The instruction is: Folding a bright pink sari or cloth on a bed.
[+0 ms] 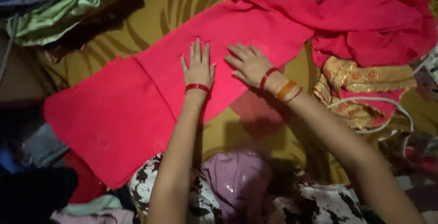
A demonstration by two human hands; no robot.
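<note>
Hands, left point(198, 69) and right point(248, 63), press flat, fingers spread, gripping nothing, on pink cloth point(137, 96) (seemingly folded).

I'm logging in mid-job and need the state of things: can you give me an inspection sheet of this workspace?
Surface: olive bedsheet with darker leaf pattern.
Job's things: long pink cloth laid flat, its far end bunched at top right.
Clutter: green clothes pile top left; gold embroidered cloth right; dark clothes lower left.
Hands: left hand and right hand flat on the pink cloth, fingers spread, holding nothing.
Cables: white cord at right.
Surroundings: dim; nothing else seen.
</note>
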